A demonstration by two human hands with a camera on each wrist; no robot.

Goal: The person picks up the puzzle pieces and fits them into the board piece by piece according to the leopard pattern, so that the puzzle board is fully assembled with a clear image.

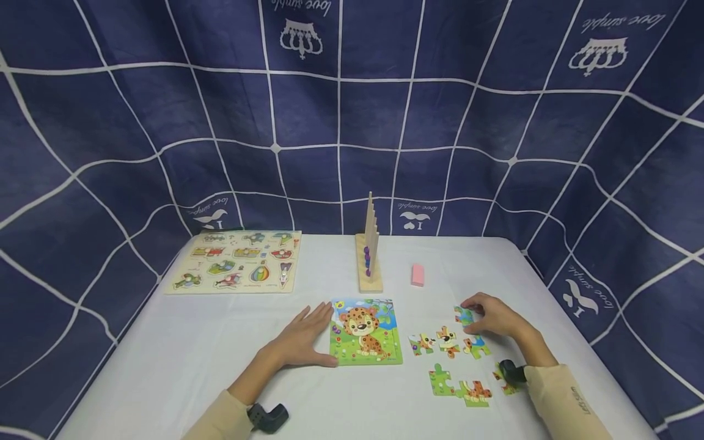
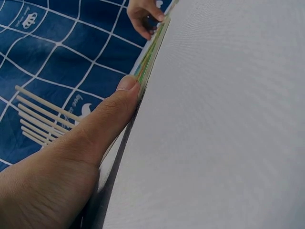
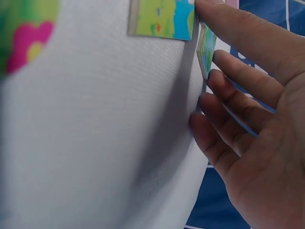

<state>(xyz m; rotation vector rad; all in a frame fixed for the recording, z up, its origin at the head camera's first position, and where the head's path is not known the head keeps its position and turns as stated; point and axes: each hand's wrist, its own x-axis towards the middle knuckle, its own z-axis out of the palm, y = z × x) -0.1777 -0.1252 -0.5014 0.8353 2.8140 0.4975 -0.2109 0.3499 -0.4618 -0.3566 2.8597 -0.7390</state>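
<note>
My left hand (image 1: 301, 337) rests flat at the left side of a square leopard picture puzzle (image 1: 387, 348), fingers extended toward its upper corner. In the left wrist view the straight thumb (image 2: 119, 102) touches the puzzle's edge. On the right, my right hand (image 1: 495, 315) pinches a small blue-green jigsaw piece (image 1: 463, 315) between thumb and fingers. The right wrist view shows this jigsaw piece (image 3: 208, 47) nearly edge-on at the fingertips. Several loose jigsaw pieces lie nearby, among them a leopard-face piece (image 1: 448, 339) and a green piece (image 1: 439, 380).
A wooden vehicle peg board (image 1: 236, 263) lies at the back left. Upright wooden slats on a base (image 1: 376, 286) stand at the back middle, with purple and blue beads. Right of them sits a pink block (image 1: 418, 275). Dark blue gridded cloth (image 1: 368, 116) hangs behind the white table.
</note>
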